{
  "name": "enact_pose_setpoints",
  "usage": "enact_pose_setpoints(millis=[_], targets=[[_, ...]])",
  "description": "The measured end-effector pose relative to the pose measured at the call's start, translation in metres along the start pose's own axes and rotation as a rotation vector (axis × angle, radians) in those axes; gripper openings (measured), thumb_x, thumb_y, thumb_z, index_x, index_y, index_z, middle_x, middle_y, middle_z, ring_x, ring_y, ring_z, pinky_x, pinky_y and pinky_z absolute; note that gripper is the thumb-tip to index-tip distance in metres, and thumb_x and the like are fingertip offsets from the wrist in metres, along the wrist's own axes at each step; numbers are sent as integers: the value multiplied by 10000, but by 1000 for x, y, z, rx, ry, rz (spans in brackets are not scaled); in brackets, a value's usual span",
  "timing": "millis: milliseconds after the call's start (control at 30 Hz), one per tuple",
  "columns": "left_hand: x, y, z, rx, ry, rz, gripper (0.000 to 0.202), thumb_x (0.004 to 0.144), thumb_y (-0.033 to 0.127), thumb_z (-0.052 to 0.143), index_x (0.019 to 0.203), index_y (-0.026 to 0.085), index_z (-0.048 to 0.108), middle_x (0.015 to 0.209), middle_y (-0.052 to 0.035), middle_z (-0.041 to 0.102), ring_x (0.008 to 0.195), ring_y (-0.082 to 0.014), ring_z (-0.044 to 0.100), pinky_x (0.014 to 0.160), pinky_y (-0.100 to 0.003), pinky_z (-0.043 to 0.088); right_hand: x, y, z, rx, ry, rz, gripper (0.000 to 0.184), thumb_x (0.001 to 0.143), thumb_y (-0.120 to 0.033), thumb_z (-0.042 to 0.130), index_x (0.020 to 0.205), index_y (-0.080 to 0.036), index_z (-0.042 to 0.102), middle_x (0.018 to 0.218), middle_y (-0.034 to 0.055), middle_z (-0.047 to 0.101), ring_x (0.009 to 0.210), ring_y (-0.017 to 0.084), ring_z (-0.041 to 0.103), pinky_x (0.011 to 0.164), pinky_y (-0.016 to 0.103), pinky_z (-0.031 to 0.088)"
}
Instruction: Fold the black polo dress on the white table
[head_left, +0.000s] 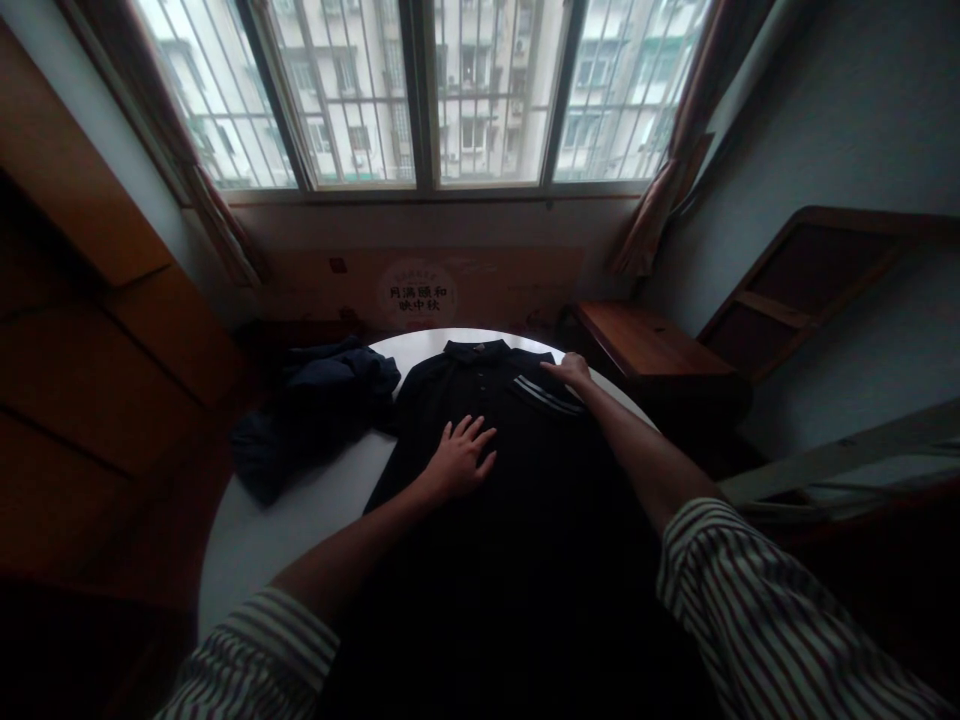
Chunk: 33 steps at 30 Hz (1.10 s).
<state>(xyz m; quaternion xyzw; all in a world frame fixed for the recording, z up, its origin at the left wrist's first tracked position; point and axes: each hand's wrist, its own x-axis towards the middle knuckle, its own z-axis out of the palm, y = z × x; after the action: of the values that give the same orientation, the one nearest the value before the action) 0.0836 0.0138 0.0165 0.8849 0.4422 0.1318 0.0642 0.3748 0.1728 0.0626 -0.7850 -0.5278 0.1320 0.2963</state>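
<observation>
A black polo shirt (525,520) lies spread front side up, its collar (476,350) at the far end. White stripes edge the sleeve (551,393) folded in over the chest on the right. My left hand (463,458) rests on the chest with fingers spread, holding nothing. At the right shoulder, my right hand (574,372) has its fingers curled on the shirt's edge near the striped sleeve. The lower part of the shirt is too dark to make out.
Dark bundled clothing (315,410) sits on the left of the round white table (255,560). Beyond the table are a wooden side table (652,340) at right and a printed banner (480,290) under the barred window (427,100). Wooden cabinets (75,300) stand at left.
</observation>
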Motion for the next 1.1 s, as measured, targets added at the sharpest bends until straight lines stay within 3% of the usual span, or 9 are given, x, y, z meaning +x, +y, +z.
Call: enact_pose_setpoints(millis=[167,367,433,500,633,733,833,933,1100], targets=[[-1,0,5,-11,12,11,517,996,454,412,1457,227,470,1574,-119,375,1466,-337,288,1157,-618,256,6,6,7,-8,62,-1,35,840,-166,659,859,-137,667,952,159,689,1041,271,631,882,308,495],[1,-6,-3,-97,174,29,375,994,321,433,1304,191,599,1416,-102,560,1339,-262,479,1151,-482,349,-17,-2,2,-119,119,-56,267,895,-208,610,1130,-82,600,1301,272,532,1251,369,472,998,449,411],[9,-22,-17,-113,266,-59,357,998,241,386,1257,172,623,1323,-109,620,1250,-229,554,1109,-412,411,-42,-14,5,-169,80,-197,320,889,-253,640,1169,-107,586,1363,254,490,1297,381,412,1042,483,359],[22,-48,-37,-54,273,-228,392,993,171,338,1277,144,607,1291,-128,632,1218,-221,575,1083,-373,432,-80,-30,11,-218,-65,-470,254,901,-266,625,1113,-126,628,1302,223,543,1237,355,472,1047,475,353],[49,-101,-73,94,71,-560,352,919,130,473,1220,59,641,1231,-217,648,1223,-303,581,1065,-379,431,-188,-59,27,-186,-389,-1053,228,945,-298,553,1019,-137,698,1129,169,642,1044,276,611,984,430,425],[64,-122,-85,95,-35,-633,299,818,169,655,1091,56,700,1133,-249,683,1141,-367,630,984,-397,487,-266,-74,37,-91,-536,-1309,416,967,-437,522,1278,-180,625,1305,152,607,1184,285,577,1091,499,349],[77,-128,-89,99,-86,-657,287,801,170,676,1059,46,705,1188,-279,658,1155,-391,620,956,-394,495,-315,-78,40,-36,-710,-1368,650,933,-644,475,1483,-299,446,1559,112,399,1424,400,330,1129,660,214],[90,-132,-98,78,-80,-663,310,879,209,605,1136,48,667,1231,-265,647,1189,-356,608,972,-363,477,-335,-75,38,-25,-811,-1349,743,878,-716,500,1527,-386,354,1652,67,192,1489,466,65,1112,747,81],[107,-145,-125,-1,9,-677,372,985,271,478,1302,92,559,1336,-201,607,1225,-255,582,1000,-292,440,-339,-70,32,-13,-834,-1328,758,860,-696,552,1530,-423,326,1664,38,101,1492,456,-13,1116,748,31]])
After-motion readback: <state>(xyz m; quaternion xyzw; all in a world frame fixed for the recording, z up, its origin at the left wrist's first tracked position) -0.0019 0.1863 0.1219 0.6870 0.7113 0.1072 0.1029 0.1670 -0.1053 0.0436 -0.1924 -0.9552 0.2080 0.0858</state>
